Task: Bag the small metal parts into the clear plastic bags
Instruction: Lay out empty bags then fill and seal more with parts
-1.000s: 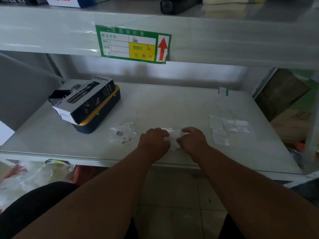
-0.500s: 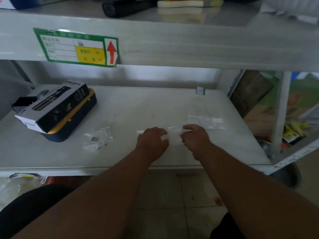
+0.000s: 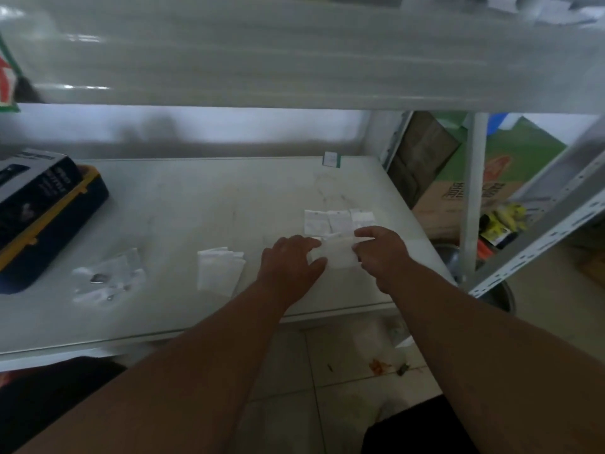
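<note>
- Bag of clear plastic, small and rectangular (image 3: 334, 255), is pinched between both hands just above the pale grey surface (image 3: 203, 204), near its front right edge.
- Left hand (image 3: 289, 262) grips the bag's left side, thumb under the lower corner and fingers curled over the top.
- Right hand (image 3: 381, 252) is clamped on the bag's right side, fingers bent over its upper corner; what the bag holds cannot be told through the blur.
- Row of flat white-clear plastic bags (image 3: 337, 220) lies on the surface just behind the hands, overlapping one another.
- Small stack of empty clear plastic bags (image 3: 218, 269) lies to the left of the left hand, apart from it.
- Crumpled clear bags with small dark metal parts (image 3: 106, 280) rest further left, near the front of the surface; the parts show only as dark specks.
- Dark blue case with a yellow rim (image 3: 62, 224) sits at the far left, with a black and white cardboard box (image 3: 29, 185) lying on top of it.
- Small white and green tag (image 3: 331, 158) stands at the back edge of the surface.
- Grey metal shelf board (image 3: 294, 60) spans the top of the view, blurred.
- Brown cardboard carton (image 3: 458, 194) stands on the floor to the right, beyond a grey shelf post (image 3: 471, 191).
</note>
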